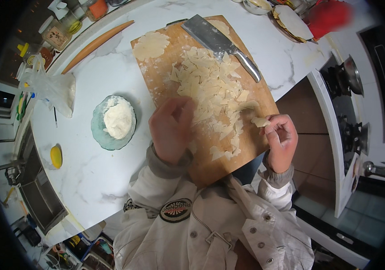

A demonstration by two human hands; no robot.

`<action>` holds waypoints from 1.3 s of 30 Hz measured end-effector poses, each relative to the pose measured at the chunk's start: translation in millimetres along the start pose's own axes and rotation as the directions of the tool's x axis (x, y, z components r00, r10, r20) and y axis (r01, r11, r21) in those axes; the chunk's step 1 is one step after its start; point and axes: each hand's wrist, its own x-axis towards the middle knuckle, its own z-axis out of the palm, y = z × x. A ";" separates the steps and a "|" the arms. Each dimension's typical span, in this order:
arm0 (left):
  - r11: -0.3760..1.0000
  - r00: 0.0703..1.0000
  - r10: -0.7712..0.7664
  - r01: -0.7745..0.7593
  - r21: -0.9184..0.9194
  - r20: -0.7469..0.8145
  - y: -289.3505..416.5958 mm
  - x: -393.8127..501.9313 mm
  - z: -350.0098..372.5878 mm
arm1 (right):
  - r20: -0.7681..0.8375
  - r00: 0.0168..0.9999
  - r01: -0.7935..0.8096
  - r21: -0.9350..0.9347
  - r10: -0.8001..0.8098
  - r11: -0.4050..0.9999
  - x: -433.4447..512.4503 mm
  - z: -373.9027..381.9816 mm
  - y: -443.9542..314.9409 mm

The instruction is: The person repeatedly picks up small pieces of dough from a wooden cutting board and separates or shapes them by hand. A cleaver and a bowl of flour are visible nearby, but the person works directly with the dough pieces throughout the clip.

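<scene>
My right hand (pixel 282 141) pinches a small flat piece of dough (pixel 259 122) between thumb and fingertips, at the right edge of a wooden cutting board (pixel 209 168). Blurred by motion, my left hand (pixel 174 130) is over the board's left side, fingers curled; whether it holds anything cannot be made out. Between the hands and beyond them spreads a loose heap of torn dough pieces (pixel 212 84), dusted with flour. A cleaver (pixel 209 35) with a metal handle lies across the board's far end. Round flat dough sheets (pixel 151 45) lie at the far corners, one partly under the cleaver.
Left of the board stands a glass bowl (pixel 97 126) of flour (pixel 120 118). A tapered wooden rolling pin (pixel 98 46), a plastic bag (pixel 57 89) and a yellow oval object (pixel 56 157) lie farther left. Jars (pixel 56 33) line the back; a sink (pixel 40 195) is left, a stove (pixel 340 101) right.
</scene>
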 end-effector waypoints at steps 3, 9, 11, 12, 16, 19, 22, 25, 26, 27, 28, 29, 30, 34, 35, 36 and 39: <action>0.999 0.999 -0.003 0.001 -0.036 -0.042 -6.7 4.1 4.8 | 0.010 1.000 0.004 0.022 -0.005 1.000 16.2 6.3 4.7; 0.778 0.889 0.367 -0.455 0.433 0.274 -32.6 11.0 -4.4 | 0.110 0.992 0.072 -0.054 -0.066 0.996 29.3 23.7 27.6; 0.810 0.890 0.273 -0.418 0.412 0.366 -39.0 9.9 -6.0 | 0.168 0.985 0.062 -0.194 -0.029 0.979 29.5 17.4 31.7; 0.767 0.876 0.322 -0.464 0.442 0.360 -40.7 8.0 -5.4 | 0.199 0.980 0.073 -0.280 -0.016 0.957 28.7 12.7 32.0; 0.728 0.861 0.308 -0.487 0.483 0.405 -40.8 1.1 10.5 | 0.259 0.960 0.052 -0.544 0.109 0.837 27.2 6.5 32.3; 0.719 0.858 0.303 -0.492 0.491 0.415 -39.1 0.1 21.5 | 0.398 0.891 0.434 -0.603 -0.219 0.670 38.1 29.8 41.9; 0.722 0.862 0.300 -0.485 0.493 0.408 -40.9 7.1 21.9 | 0.394 0.888 0.436 -0.557 -0.238 0.706 55.5 55.8 52.5; 0.840 0.901 0.200 -0.360 0.406 0.384 -43.2 13.1 17.8 | 0.394 0.901 0.370 -0.478 -0.182 0.797 63.4 60.6 50.1; 0.897 0.926 0.071 -0.222 0.381 0.372 -42.9 13.4 17.6 | 0.379 0.916 0.306 -0.450 -0.131 0.839 63.2 58.1 46.5; 0.926 0.938 0.135 -0.234 0.296 0.319 -42.0 12.6 18.2 | 0.348 0.937 0.187 -0.467 -0.014 0.864 61.9 54.8 42.3; 0.959 0.958 0.109 -0.172 0.227 0.265 -40.0 9.8 19.9 | 0.353 0.923 0.307 -0.429 -0.155 0.849 57.8 45.5 35.6; 0.981 0.969 0.114 -0.145 0.129 0.217 -36.9 6.3 21.1 | 0.342 0.926 0.301 -0.411 -0.160 0.861 55.4 37.9 29.7; 0.975 0.974 0.115 -0.148 0.164 0.195 -33.5 4.9 20.3 | 0.335 0.925 0.308 -0.388 -0.178 0.868 52.6 30.2 24.7; 0.798 0.862 0.300 -0.461 0.388 0.409 -17.1 1.9 -10.9 | 0.420 0.898 0.348 -0.490 -0.133 0.799 32.3 -3.1 10.5; 0.684 0.788 0.312 -0.574 0.451 0.531 -13.2 -4.5 -25.7 | 0.437 0.892 0.368 -0.548 -0.118 0.751 24.1 -9.7 9.1; 0.559 0.715 0.267 -0.661 0.501 0.646 -11.3 -11.4 -35.0 | 0.440 0.896 0.341 -0.587 -0.063 0.735 15.3 -16.6 7.0; 0.791 0.801 0.093 -0.421 0.445 0.592 -13.6 -40.7 -44.8 | 0.427 0.902 0.277 -0.674 0.056 0.685 -5.5 -18.2 9.4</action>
